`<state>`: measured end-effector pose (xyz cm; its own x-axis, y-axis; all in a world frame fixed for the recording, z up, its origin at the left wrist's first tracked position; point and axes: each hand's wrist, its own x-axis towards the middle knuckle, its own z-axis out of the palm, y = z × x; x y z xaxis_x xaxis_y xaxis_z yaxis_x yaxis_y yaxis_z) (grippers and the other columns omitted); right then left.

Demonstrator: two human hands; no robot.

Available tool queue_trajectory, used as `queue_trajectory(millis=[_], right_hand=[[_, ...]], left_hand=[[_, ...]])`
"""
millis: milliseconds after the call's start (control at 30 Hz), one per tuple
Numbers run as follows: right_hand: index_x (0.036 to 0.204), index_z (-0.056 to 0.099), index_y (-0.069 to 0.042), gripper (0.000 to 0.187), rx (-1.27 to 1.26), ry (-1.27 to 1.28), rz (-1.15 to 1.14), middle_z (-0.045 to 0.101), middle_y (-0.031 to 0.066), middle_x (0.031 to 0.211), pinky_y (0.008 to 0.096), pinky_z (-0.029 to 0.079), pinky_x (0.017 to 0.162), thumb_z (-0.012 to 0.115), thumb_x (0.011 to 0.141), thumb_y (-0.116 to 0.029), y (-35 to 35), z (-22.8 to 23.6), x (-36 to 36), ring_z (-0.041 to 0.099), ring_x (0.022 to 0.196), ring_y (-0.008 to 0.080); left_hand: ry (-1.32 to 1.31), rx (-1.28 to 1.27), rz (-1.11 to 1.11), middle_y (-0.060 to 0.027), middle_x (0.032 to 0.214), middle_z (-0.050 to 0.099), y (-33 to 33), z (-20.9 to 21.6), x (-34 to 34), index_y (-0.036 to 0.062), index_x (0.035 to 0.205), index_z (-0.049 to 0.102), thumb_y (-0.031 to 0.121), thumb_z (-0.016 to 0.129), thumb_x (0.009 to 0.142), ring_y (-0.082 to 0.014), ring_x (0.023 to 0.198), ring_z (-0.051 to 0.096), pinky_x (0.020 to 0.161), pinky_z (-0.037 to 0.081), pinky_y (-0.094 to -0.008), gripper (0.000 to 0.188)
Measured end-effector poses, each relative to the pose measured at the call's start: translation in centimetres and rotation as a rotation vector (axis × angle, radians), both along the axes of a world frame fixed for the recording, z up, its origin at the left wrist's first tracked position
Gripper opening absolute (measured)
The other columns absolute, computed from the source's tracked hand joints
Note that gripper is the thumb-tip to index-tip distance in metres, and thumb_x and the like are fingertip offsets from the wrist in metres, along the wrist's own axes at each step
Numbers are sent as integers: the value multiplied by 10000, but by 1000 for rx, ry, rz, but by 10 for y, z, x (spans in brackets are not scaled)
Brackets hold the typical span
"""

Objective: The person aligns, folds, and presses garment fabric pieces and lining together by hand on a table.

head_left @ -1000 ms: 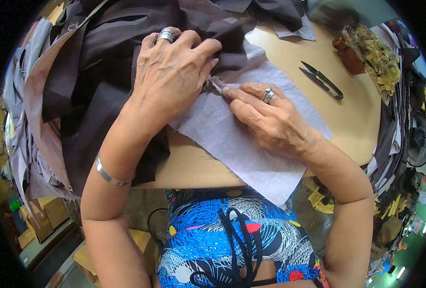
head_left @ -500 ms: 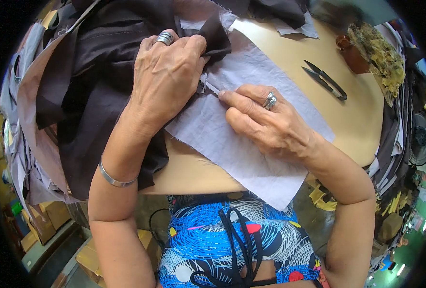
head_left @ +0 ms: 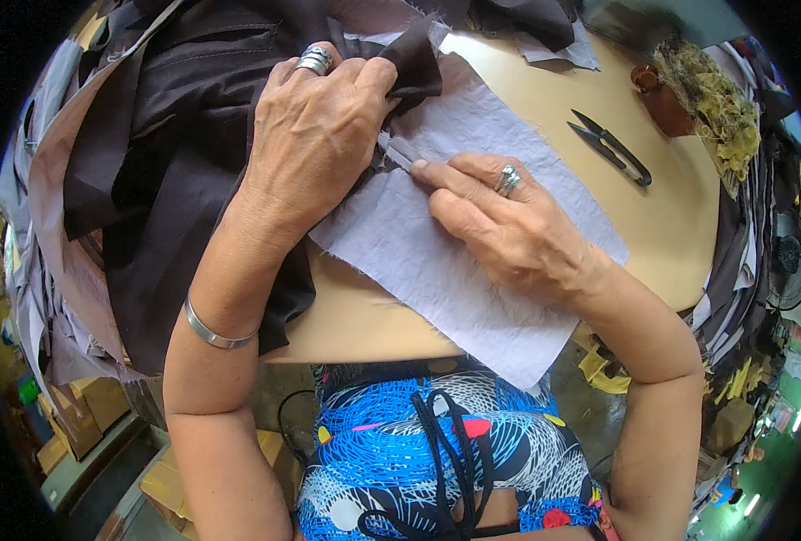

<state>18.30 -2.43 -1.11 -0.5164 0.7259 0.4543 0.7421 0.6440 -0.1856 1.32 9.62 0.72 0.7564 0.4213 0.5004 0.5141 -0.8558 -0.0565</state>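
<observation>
A: Bench [head_left: 671, 225] status?
B: Dark brown garment [head_left: 175, 171] is lying heaped across its left side; grey fabric sheet [head_left: 446, 270] is lying flat at centre, overhanging the near edge.
A: Hands?
B: Left hand [head_left: 319, 144] is pressing on the garment, fingers curled together, gripping its edge. Right hand [head_left: 509, 230] is resting on the grey sheet, fingers pinching a small grey strip [head_left: 399, 153].
A: Else?
B: Black thread snips [head_left: 610, 147] are lying well apart, upper right.
</observation>
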Motion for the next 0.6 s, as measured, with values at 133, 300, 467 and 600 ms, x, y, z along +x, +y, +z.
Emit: queue_trajectory(millis=[133,300,467,600], right_hand=[[878,545,20,270,72,127,38,625,167,1003,365,498,763,630,623,-4,0,0,2,611,852,290],[882,552,21,292,74,94,49,622,160,981,373,502,769,629,601,25,-4,1,4,608,848,301],[948,533,-48,232,-13,194,19,596,96,989,349,480,756,584,721,-58,-2,1,3,589,920,266],[980,528,-37,254,-48,236,22,601,105,1043,368,474,790,577,730,-41,1,-1,2,583,935,284]], left_hand=[[-24,-55,6,-59,796,626,3,-3,-4,74,892,590,143,668,774,-246,762,575,698,445,-354,158],[-59,25,-25,-61,903,616,4,-3,-2,88,959,596,173,681,765,-248,820,572,758,444,-356,228],[-215,104,-243,-41,968,574,0,18,-28,116,959,591,183,735,703,-251,868,552,731,448,-344,301],[-100,-453,-357,-89,928,618,-36,21,-42,69,953,595,17,674,691,-269,838,624,700,524,-338,279]])
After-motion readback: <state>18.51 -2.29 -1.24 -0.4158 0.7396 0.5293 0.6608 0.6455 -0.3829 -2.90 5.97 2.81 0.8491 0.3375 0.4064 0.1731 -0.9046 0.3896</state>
